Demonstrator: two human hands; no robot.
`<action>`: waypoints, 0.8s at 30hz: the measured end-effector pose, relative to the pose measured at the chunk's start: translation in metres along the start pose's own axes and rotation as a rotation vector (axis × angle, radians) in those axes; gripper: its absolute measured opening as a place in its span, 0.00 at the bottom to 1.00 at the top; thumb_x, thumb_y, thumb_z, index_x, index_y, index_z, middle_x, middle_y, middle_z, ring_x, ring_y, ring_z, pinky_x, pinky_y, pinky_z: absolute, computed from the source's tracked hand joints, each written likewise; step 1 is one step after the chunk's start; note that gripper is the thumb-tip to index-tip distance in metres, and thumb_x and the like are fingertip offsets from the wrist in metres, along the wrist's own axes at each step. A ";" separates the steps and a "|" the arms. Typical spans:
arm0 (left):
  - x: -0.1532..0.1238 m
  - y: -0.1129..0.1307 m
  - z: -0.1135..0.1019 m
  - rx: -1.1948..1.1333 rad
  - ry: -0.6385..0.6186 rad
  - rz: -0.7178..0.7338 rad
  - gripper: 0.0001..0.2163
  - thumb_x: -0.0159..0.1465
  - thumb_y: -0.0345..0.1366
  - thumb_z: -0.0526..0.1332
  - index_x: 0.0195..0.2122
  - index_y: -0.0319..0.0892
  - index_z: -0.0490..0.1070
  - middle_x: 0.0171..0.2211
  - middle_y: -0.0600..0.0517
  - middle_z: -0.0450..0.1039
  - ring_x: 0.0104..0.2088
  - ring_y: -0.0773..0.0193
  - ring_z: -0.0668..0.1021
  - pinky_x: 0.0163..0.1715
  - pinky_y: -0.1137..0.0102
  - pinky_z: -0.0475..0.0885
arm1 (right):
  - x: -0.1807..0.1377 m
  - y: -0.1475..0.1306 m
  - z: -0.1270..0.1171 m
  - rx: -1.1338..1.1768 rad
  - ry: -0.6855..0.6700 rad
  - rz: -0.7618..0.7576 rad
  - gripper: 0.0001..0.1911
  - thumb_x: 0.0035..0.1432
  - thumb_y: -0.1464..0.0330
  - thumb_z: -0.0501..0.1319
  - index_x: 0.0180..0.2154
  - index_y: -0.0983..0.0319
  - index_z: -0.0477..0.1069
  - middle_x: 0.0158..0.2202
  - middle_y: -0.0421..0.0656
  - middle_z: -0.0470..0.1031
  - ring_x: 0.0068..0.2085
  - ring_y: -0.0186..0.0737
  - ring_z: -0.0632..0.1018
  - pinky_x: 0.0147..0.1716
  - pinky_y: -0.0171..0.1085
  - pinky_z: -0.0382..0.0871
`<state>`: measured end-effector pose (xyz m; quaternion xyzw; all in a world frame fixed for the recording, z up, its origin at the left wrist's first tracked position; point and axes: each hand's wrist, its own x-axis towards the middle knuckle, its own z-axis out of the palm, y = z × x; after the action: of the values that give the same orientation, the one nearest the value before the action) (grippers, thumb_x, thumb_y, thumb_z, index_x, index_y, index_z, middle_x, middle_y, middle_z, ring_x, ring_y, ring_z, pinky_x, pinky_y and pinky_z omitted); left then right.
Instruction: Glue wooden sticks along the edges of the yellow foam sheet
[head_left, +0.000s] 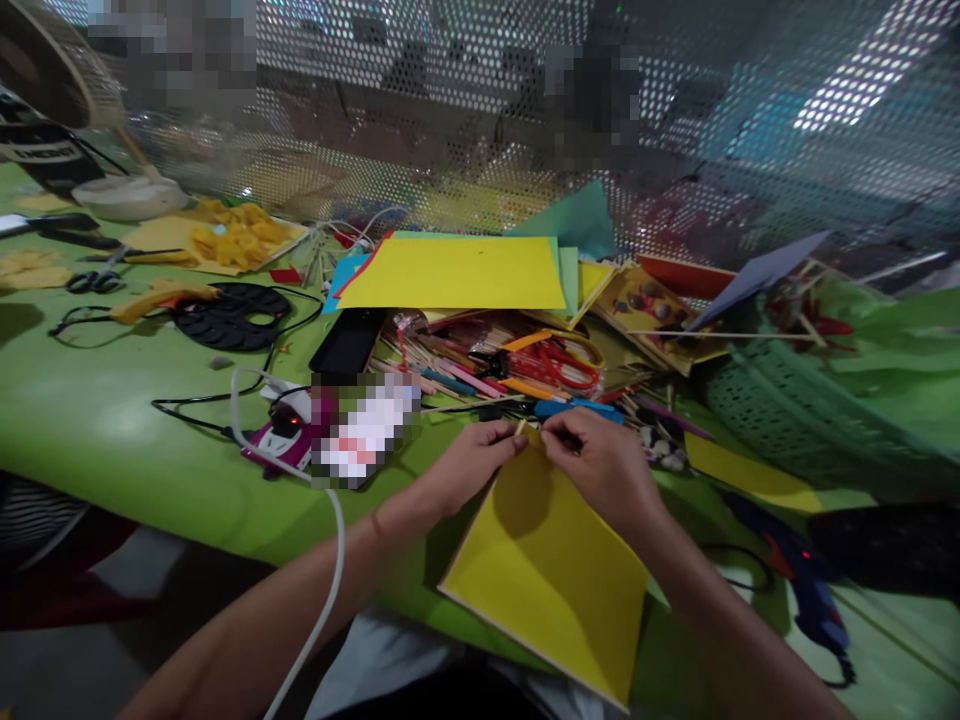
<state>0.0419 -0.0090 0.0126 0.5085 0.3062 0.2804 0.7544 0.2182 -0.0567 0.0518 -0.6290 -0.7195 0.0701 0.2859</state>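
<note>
A yellow board (555, 570) edged with thin pale wooden strips lies at an angle at the table's near edge, one corner pointing away from me. At that far corner my left hand (476, 462) is closed, thumb and forefinger gripping the left edge. My right hand (600, 462) is closed too, its curled fingers pinching the same corner from the right. Any small piece between those fingers is hidden. Just beyond the hands lies a blue tool or pen (574, 411), partly covered.
Yellow sheets (457, 275) top a pile of coloured paper behind sticks and red-handled scissors (574, 370). A glue gun (806, 580) with a red light lies right, below a green basket (795, 400). Left are a phone (367, 430), power strip (289, 435), white cable (337, 560) and black mask (232, 315).
</note>
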 end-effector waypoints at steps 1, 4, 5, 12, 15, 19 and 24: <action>0.000 0.000 0.001 -0.010 0.008 -0.010 0.15 0.58 0.46 0.66 0.32 0.38 0.72 0.27 0.56 0.68 0.28 0.70 0.67 0.30 0.73 0.59 | 0.000 -0.001 0.001 -0.004 0.020 -0.002 0.06 0.59 0.70 0.59 0.30 0.60 0.73 0.28 0.40 0.75 0.30 0.38 0.75 0.31 0.36 0.65; 0.001 0.000 0.003 -0.100 0.034 -0.065 0.15 0.56 0.46 0.67 0.35 0.39 0.74 0.28 0.54 0.72 0.29 0.68 0.71 0.31 0.73 0.62 | -0.002 -0.002 0.002 0.030 0.075 0.004 0.06 0.58 0.71 0.58 0.29 0.60 0.72 0.28 0.41 0.75 0.30 0.37 0.74 0.32 0.35 0.66; 0.001 0.001 0.003 -0.133 0.046 -0.086 0.15 0.55 0.46 0.68 0.35 0.39 0.74 0.29 0.54 0.73 0.29 0.67 0.72 0.31 0.72 0.63 | -0.002 -0.002 0.002 0.052 0.087 0.010 0.06 0.58 0.72 0.59 0.30 0.60 0.72 0.28 0.40 0.75 0.30 0.37 0.74 0.32 0.35 0.66; 0.001 0.003 0.004 -0.229 0.079 -0.124 0.16 0.51 0.45 0.71 0.32 0.38 0.75 0.29 0.51 0.76 0.31 0.66 0.75 0.32 0.73 0.66 | 0.000 0.003 0.001 0.129 0.151 0.050 0.05 0.57 0.72 0.60 0.30 0.60 0.73 0.29 0.39 0.75 0.29 0.36 0.74 0.32 0.34 0.67; 0.001 0.002 0.003 -0.217 0.073 -0.102 0.16 0.50 0.46 0.72 0.31 0.38 0.74 0.28 0.51 0.76 0.29 0.67 0.74 0.32 0.73 0.66 | 0.001 0.007 0.001 0.130 0.160 0.076 0.04 0.56 0.71 0.61 0.30 0.60 0.73 0.29 0.39 0.74 0.29 0.36 0.74 0.32 0.34 0.66; 0.000 0.006 0.003 -0.225 0.082 -0.114 0.16 0.49 0.45 0.72 0.30 0.38 0.74 0.27 0.52 0.75 0.28 0.67 0.74 0.31 0.73 0.66 | 0.002 0.010 -0.002 0.133 0.134 0.082 0.04 0.58 0.70 0.61 0.30 0.60 0.73 0.29 0.40 0.75 0.30 0.37 0.74 0.31 0.35 0.66; -0.001 0.009 0.003 -0.250 0.104 -0.124 0.15 0.50 0.43 0.72 0.31 0.38 0.75 0.28 0.52 0.76 0.29 0.67 0.75 0.32 0.73 0.66 | 0.003 0.009 -0.007 0.220 0.039 0.033 0.08 0.63 0.67 0.58 0.37 0.59 0.76 0.37 0.42 0.79 0.39 0.40 0.78 0.40 0.36 0.67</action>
<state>0.0426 -0.0091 0.0218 0.3753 0.3382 0.2951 0.8110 0.2297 -0.0538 0.0547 -0.6067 -0.6914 0.1411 0.3660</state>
